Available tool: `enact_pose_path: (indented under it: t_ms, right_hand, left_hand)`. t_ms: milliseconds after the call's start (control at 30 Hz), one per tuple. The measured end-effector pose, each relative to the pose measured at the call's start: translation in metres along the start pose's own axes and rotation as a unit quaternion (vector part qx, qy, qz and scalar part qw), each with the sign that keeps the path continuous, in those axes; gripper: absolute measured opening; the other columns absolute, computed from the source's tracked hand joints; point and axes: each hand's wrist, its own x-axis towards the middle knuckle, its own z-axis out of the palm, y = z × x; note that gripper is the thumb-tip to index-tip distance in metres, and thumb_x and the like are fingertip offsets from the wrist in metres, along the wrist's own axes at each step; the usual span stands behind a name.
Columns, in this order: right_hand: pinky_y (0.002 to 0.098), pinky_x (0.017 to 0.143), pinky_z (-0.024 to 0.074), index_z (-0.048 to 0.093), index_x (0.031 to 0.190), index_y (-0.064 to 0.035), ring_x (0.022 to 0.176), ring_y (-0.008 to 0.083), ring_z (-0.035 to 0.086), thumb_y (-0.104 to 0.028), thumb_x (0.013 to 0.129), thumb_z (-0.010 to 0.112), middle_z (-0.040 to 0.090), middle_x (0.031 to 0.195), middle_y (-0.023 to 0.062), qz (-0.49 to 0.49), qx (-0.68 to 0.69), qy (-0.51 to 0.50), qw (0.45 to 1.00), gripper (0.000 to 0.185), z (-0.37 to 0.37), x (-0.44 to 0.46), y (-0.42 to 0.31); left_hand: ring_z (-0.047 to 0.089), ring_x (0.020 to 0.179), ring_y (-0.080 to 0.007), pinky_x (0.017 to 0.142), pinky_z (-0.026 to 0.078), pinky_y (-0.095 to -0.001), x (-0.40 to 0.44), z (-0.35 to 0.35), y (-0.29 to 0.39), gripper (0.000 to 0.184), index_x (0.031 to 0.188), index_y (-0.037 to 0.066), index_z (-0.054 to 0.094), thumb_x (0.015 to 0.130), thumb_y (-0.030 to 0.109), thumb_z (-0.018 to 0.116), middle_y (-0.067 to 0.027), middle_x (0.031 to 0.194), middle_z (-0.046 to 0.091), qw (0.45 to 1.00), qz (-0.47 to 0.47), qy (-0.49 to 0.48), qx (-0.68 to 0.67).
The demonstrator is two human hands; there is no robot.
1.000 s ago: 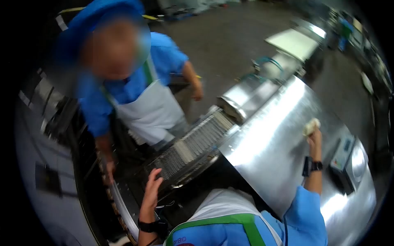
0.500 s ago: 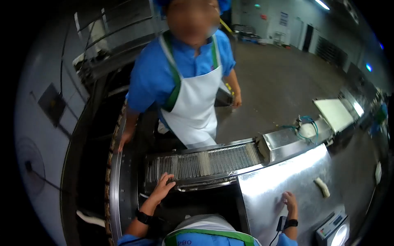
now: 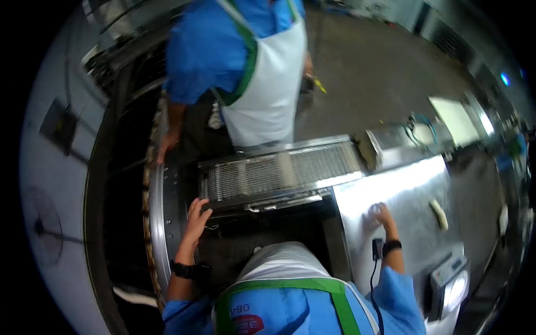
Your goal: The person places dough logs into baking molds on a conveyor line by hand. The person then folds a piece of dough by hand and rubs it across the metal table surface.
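Observation:
My left hand (image 3: 196,220) is open with its fingers apart and holds nothing. It is beside the near left corner of a mesh conveyor belt (image 3: 290,169). My right hand (image 3: 382,215) is over the shiny metal table (image 3: 407,190), its fingers loosely bent and a little apart, with nothing visible in them. To its right on the table lies a pale, long piece that looks like dough (image 3: 439,215). A digital scale (image 3: 448,272) stands nearer to me at the table's right edge.
Across the conveyor stands a co-worker in a white apron (image 3: 268,95), one hand (image 3: 167,146) on the metal rail at the left. A white board (image 3: 455,120) and a machine housing (image 3: 391,146) continue the line to the right. Another pale strip (image 3: 134,297) lies at the lower left.
My view has tipped downward, so more of my own apron shows and the co-worker's head is out of frame. My left hand is now slightly farther from the belt.

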Motion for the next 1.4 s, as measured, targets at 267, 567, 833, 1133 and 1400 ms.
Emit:
enact_pose_path:
  t_ms: [267,567,833,1133,1400]
  right_hand:
    - [0.0444,0.091,0.0268,0.040,0.116,-0.0220,0.112,0.0369,0.030,-0.042,0.061,0.062,0.030,0.122,0.0211,0.028,-0.101,-0.060,0.993,0.062,0.003,-0.015,-0.045]
    - [0.0442,0.094,0.0224,0.030,0.123,-0.0208,0.116,0.0383,0.022,-0.033,0.053,0.072,0.021,0.127,0.0223,0.134,-0.112,-0.026,0.984,0.082,-0.004,-0.066,-0.043]
    - [0.0470,0.089,0.0304,0.023,0.125,-0.0245,0.114,0.0434,0.020,-0.032,0.048,0.075,0.012,0.131,0.0188,0.328,-0.070,-0.001,0.942,0.094,-0.020,-0.122,-0.023]
    - [0.0570,0.081,0.0322,0.020,0.124,-0.0318,0.116,0.0425,0.016,-0.029,0.049,0.076,0.009,0.132,0.0151,0.283,-0.102,-0.060,0.952,0.094,-0.019,-0.078,-0.080]
    - [0.0527,0.085,0.0318,0.023,0.124,-0.0280,0.115,0.0422,0.020,-0.029,0.048,0.076,0.014,0.130,0.0176,0.285,-0.084,-0.024,0.954,0.092,-0.048,-0.036,-0.064]
  left_hand:
    - [0.020,0.120,-0.0238,0.094,0.020,-0.0304,0.002,0.010,0.012,0.035,0.111,0.008,0.044,0.079,0.021,0.047,-0.0130,0.130,0.020,0.997,-0.005,-0.067,-0.034]
    - [0.018,0.121,-0.0244,0.096,0.017,-0.0311,0.043,0.039,0.009,0.033,0.108,0.003,0.044,0.077,0.015,0.046,-0.0124,0.126,0.027,0.988,0.020,-0.153,-0.033]
    - [0.019,0.120,-0.0244,0.096,0.017,-0.0310,0.060,0.067,0.045,0.032,0.105,0.000,0.046,0.076,0.013,0.046,-0.0145,0.125,0.028,0.983,0.069,-0.173,0.007]
    - [0.022,0.119,-0.0242,0.096,0.017,-0.0304,0.067,0.094,0.063,0.032,0.106,0.001,0.046,0.075,0.011,0.046,-0.0142,0.125,0.029,0.973,0.065,-0.216,-0.051]
    - [0.022,0.119,-0.0257,0.095,0.018,-0.0311,0.059,0.114,0.077,0.030,0.105,0.004,0.047,0.076,0.012,0.047,-0.0156,0.125,0.029,0.973,0.088,-0.215,0.000]
